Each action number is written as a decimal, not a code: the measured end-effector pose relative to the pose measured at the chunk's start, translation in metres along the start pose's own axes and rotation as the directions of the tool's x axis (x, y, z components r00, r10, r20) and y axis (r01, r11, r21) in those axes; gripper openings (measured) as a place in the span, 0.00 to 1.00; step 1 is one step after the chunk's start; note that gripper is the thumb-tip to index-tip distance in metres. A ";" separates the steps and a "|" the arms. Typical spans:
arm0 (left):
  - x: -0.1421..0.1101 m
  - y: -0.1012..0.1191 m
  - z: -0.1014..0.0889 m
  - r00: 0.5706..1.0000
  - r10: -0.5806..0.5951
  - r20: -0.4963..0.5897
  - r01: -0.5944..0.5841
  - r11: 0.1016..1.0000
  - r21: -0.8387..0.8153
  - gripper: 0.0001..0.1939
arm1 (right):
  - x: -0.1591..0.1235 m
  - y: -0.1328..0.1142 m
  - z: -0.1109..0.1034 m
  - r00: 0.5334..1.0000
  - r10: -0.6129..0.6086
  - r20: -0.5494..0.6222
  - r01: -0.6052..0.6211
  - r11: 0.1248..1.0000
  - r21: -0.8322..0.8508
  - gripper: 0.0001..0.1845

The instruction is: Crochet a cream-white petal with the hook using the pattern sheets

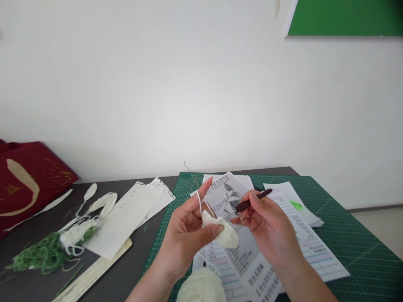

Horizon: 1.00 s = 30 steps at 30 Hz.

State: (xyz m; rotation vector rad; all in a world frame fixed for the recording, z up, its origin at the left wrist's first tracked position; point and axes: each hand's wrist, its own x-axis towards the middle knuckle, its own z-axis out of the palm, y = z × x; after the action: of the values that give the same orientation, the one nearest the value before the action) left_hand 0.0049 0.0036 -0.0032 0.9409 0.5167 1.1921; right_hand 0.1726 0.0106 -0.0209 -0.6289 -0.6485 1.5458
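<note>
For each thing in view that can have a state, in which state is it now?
White crochet piece: pinched in left hand
Crochet hook: held in right hand
White yarn ball: wound, partly out of frame
Green yarn: loose, tangled
Notebook sheets: loose, overlapping
Green mat: flat, partly covered
Red bag: partly out of frame

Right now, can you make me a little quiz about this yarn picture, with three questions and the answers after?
1. Which hand holds the dark tool handle, left or right?
2. True or false: the green yarn lies on the cutting mat.
3. What colour is the yarn piece in the left hand?

Key:
1. The right hand.
2. False; the green yarn is on the dark table.
3. White.
</note>
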 end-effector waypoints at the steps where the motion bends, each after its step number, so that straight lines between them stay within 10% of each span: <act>1: 0.001 0.000 0.000 1.000 -0.001 0.017 0.001 1.000 -0.010 0.33 | 0.000 -0.001 0.000 1.000 -0.009 0.005 0.009 1.000 -0.014 0.10; 30: 0.003 0.000 -0.003 0.993 -0.043 0.109 0.041 0.999 0.021 0.29 | -0.006 -0.006 -0.006 0.953 -0.294 0.078 0.304 0.912 -0.277 0.10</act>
State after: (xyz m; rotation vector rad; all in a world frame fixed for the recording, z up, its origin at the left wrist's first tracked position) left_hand 0.0034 0.0071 -0.0048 1.0004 0.4583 1.0930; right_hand 0.1813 0.0049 -0.0205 -0.6838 -0.9610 1.1879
